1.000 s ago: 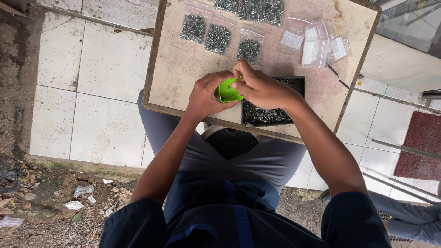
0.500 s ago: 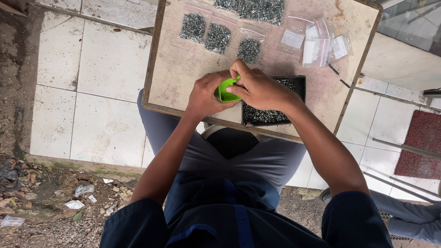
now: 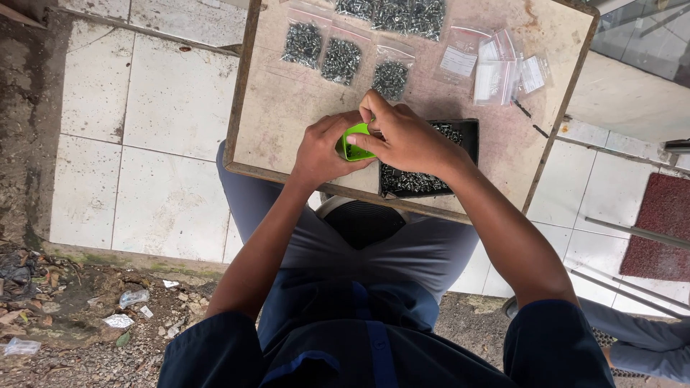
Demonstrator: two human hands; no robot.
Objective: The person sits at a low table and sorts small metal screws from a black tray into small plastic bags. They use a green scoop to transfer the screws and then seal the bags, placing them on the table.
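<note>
A small bright green plastic cup [image 3: 353, 149] is held over the near edge of a worn wooden table [image 3: 287, 108]. My left hand [image 3: 325, 149] wraps around its left side. My right hand [image 3: 407, 139] covers its right side, fingers reaching over the cup's mouth; what the fingertips pinch is hidden. Just right of the cup sits a black tray [image 3: 463, 133] filled with small metal screws [image 3: 411, 182], partly under my right hand.
Several clear bags of screws [image 3: 339, 59] lie at the table's far side, with empty small bags [image 3: 496, 68] at the far right. White floor tiles [image 3: 144, 144] lie left of the table, dirt and litter [image 3: 72, 309] nearer. A red mat [image 3: 658, 230] is at the right.
My right hand has shifted slightly left over the green cup, covering more of its opening. The left hand and cup have stayed almost still.
</note>
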